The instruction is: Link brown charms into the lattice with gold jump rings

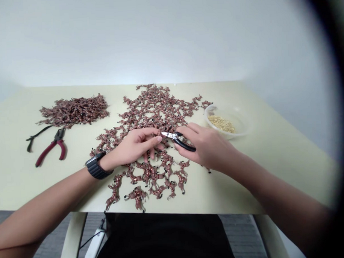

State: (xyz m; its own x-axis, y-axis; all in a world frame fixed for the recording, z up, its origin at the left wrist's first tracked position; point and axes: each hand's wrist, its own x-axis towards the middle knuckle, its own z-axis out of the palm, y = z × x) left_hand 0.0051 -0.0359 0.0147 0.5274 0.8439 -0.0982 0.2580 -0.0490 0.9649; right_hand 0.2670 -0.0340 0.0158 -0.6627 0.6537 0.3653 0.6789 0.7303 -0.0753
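My right hand (205, 144) is closed around the dark handles of small pliers (179, 138), whose silver jaws point left toward my left fingertips. Between thumb and fingers, my left hand (140, 145) pinches a small brown animal figurine (160, 133), mostly hidden by the fingers. The plier tips meet or nearly meet it; I cannot tell which. Beneath and around both hands spread many brown animal figurines (149, 173), some with black feet. A dark watch (98, 166) is on my left wrist.
A heap of similar brown pieces (75, 111) lies at the back left. In front of it are red-handled pliers (52, 148) and a black strap-like item (31, 141). A clear round bowl (244, 133) with small gold pieces stands right. A white box (94, 245) hangs below the table edge.
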